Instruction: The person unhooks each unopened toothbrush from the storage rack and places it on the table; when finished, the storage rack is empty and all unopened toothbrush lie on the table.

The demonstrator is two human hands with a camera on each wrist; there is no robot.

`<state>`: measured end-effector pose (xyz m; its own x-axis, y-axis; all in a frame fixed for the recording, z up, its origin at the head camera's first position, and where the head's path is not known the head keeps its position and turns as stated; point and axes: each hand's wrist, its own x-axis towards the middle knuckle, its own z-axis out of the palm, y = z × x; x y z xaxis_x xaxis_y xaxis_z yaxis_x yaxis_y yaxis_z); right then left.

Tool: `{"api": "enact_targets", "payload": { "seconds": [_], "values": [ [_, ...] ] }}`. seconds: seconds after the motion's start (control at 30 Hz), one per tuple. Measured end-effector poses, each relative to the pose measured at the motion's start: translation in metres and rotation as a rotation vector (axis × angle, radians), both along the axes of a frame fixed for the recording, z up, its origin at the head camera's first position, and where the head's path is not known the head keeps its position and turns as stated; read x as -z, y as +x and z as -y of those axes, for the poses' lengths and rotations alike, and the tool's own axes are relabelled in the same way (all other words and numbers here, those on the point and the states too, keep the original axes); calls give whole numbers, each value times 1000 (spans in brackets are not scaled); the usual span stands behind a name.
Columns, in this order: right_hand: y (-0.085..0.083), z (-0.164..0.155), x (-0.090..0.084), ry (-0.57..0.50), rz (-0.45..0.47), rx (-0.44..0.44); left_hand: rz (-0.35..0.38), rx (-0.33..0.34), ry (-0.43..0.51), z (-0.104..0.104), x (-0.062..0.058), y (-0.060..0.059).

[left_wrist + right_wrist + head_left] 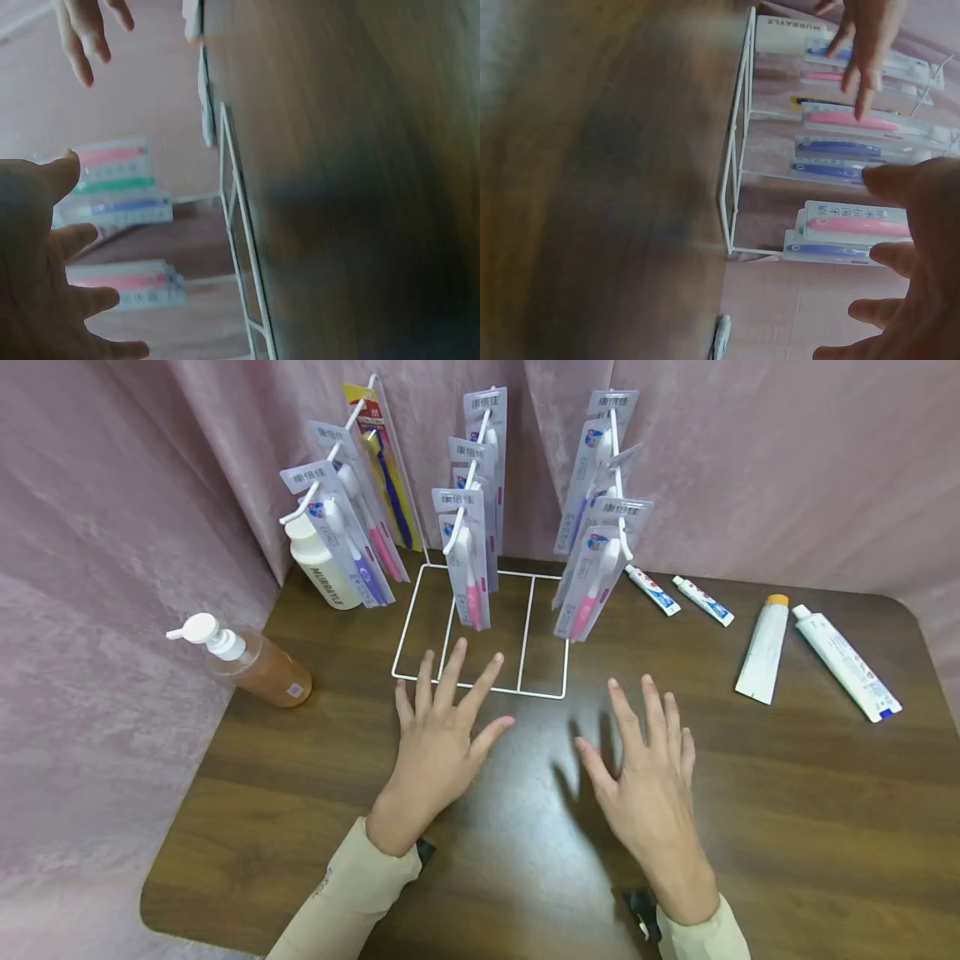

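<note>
Both hands hover over the dark wooden table, palms down and fingers spread, holding nothing. My left hand [438, 743] is just in front of the white wire rack [480, 687], its fingertips over the rack's front edge in the head view. To the right, my right hand [648, 785] casts a shadow on the tabletop. Packaged toothbrushes hang from the rack's three hooks: a purple one [363, 568] in front on the left, a pink one [472, 602] in the middle, another pink one [585, 610] on the right. Behind the left ones hangs a yellow-backed toothbrush pack [390, 485].
At the left stand a pump bottle [273, 672] of amber liquid and a white bottle [326, 577]. Two small toothpaste tubes [652, 591] and two larger tubes, one with an orange cap [777, 600], lie at the right. A pink curtain [787, 468] hangs behind the table [825, 827].
</note>
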<state>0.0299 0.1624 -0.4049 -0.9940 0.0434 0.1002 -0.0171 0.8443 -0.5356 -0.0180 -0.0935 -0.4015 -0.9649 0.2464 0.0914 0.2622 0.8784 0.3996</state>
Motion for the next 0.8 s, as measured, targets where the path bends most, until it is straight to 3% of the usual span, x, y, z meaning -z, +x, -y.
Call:
{"api": "enact_targets", "payload": {
  "seconds": [0.3, 0.6, 0.8],
  "values": [
    [-22, 1, -8, -175, -80, 11, 51, -82, 13, 28, 11, -18],
    [-66, 0, -34, -450, -280, 41, 103, -178, 26, 69, 26, -46],
    [-100, 3, -55, -619, -371, 10, 255, -228, 50, 90, 29, -66]
  ]
}}
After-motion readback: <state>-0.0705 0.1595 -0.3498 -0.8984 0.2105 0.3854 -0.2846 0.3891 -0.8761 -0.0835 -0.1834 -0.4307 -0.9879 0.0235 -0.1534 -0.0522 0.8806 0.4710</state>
